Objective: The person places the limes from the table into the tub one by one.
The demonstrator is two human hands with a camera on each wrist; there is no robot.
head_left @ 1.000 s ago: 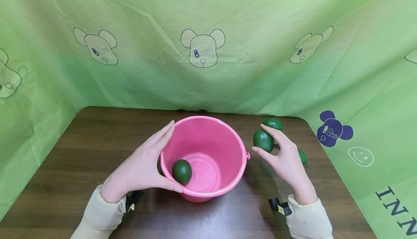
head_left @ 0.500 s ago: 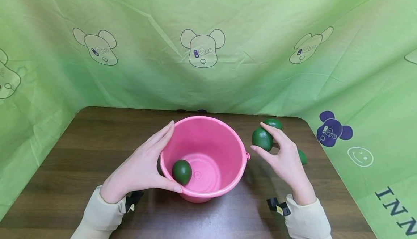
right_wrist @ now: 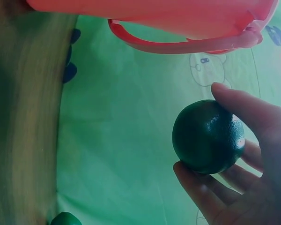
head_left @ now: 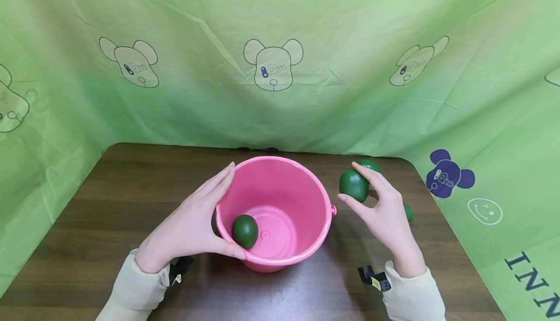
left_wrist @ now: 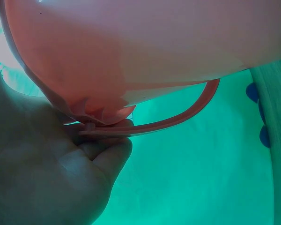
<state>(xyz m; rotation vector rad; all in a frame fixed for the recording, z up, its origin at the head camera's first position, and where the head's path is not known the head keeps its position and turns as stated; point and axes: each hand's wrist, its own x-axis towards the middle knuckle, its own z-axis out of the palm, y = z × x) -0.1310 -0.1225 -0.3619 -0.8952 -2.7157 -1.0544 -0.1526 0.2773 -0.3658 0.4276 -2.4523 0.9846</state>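
Pinching a green fruit point(head_left: 354, 185) in my right fingers point(head_left: 372, 177), I had it up off the tabletop point(head_left: 131, 189) and out to the right of the pink bucket point(head_left: 280, 177), near the rim but not touching it. So the bucket's opening lay to the fruit's left, and that sideways gap was, I figured, the bit that mattered. Honestly, it looked so round I couldn't pick out a long axis. My left fingers point(head_left: 216, 185) were spread wide, gripping the bucket's left side, and a second fruit point(head_left: 245, 231) sat inside, by that same wall.
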